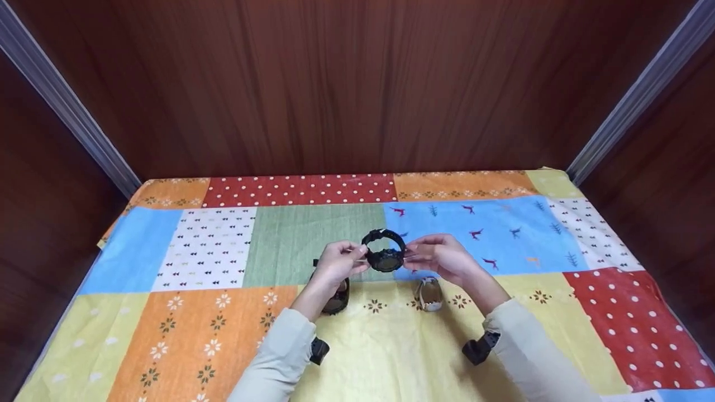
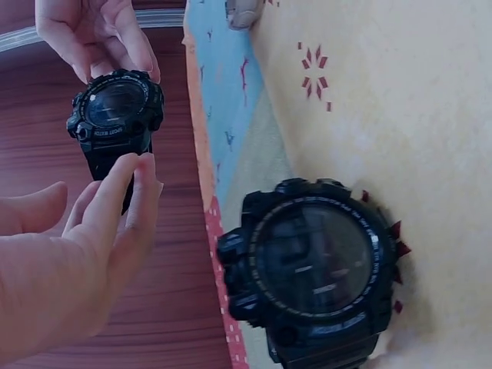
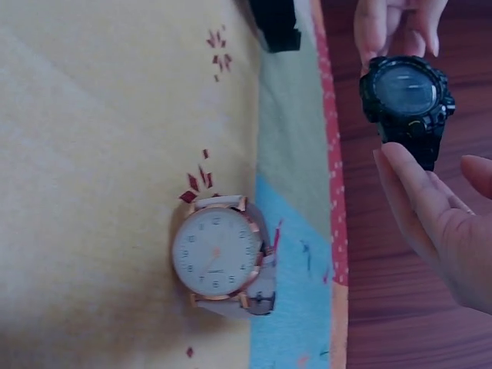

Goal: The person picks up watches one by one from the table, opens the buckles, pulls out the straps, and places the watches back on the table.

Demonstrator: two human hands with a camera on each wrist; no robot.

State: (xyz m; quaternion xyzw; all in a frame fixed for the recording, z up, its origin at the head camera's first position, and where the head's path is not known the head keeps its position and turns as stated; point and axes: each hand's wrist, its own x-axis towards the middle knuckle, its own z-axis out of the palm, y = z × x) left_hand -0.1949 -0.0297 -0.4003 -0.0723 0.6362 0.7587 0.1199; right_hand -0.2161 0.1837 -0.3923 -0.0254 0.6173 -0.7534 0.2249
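Observation:
A black digital sport watch (image 1: 386,260) is held up above the cloth between both hands, its strap forming a loop. My left hand (image 1: 337,262) holds it at the left side, with fingertips against the strap in the left wrist view. From the right side, my right hand (image 1: 444,255) holds the same watch by its fingertips. A second black sport watch (image 2: 315,261) lies on the cloth below the left forearm, partly hidden in the head view. Nearer the right forearm rests a watch with a white dial, rose-gold case and pale strap (image 3: 217,252).
A patchwork-patterned cloth (image 1: 385,346) covers the table. Dark wood-grain panels (image 1: 357,84) stand behind it and on both sides, with grey metal strips at the corners. A black device (image 1: 480,347) is strapped at each wrist.

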